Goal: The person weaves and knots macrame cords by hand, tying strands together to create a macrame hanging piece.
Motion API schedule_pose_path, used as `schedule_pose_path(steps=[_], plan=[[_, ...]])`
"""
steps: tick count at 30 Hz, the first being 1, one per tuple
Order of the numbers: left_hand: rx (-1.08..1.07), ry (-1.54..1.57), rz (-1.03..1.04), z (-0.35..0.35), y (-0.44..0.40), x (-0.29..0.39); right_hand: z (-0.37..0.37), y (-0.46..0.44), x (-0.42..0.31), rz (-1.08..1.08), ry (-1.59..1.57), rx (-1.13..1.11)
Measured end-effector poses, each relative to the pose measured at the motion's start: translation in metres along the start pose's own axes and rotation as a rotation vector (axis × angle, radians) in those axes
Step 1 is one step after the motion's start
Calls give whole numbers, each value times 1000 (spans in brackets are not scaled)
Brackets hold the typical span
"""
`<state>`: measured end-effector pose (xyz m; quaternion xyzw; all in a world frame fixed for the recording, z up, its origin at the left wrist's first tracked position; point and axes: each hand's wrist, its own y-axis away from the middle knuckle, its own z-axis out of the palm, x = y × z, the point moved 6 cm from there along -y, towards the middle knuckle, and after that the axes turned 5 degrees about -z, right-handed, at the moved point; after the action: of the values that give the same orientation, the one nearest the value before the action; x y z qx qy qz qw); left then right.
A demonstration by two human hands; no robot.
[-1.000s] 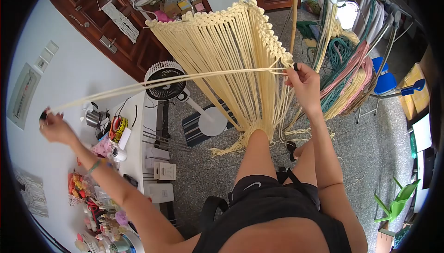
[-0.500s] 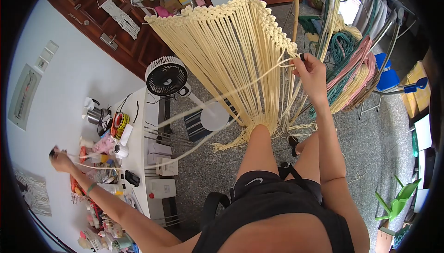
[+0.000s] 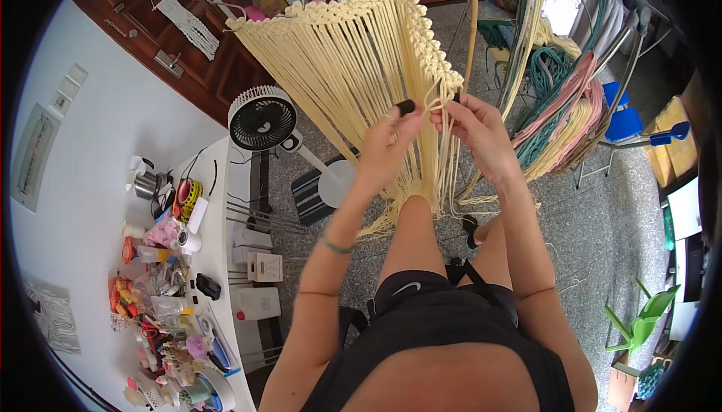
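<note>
A cream macramé piece (image 3: 323,58) hangs from a metal rack, with a knotted top edge and long loose cords below. At its lower right corner, my right hand (image 3: 485,133) pinches a cream cord (image 3: 436,105) beside the last knots. My left hand (image 3: 385,152) is just left of that corner, in front of the hanging cords, its fingers bent and smeared by motion. Whether it holds a cord I cannot make out. Black finger covers show on both hands. The cord ends gather near my raised knee.
A white fan (image 3: 263,122) stands left of the macramé piece. Further left, a white table (image 3: 214,224) carries many small items. Bundles of coloured cord (image 3: 560,103) hang from a rack at right. A green chair (image 3: 647,318) and a blue chair (image 3: 624,122) are on the right side.
My left hand has come from far left over the table to beside my right hand. The long cord stretched between them is no longer taut across the view. My right hand stays at the corner.
</note>
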<state>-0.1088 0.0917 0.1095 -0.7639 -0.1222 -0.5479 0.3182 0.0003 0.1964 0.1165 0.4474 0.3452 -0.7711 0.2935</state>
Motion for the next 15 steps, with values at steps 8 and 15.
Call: schedule_pose_path(steps=[8, 15], plan=[[59, 236, -41, 25, -10, -13, -12, -1, 0, -109, 218, 46], [187, 449, -69, 37, -22, 9, -25, 5, -9, -194, 507, 235]])
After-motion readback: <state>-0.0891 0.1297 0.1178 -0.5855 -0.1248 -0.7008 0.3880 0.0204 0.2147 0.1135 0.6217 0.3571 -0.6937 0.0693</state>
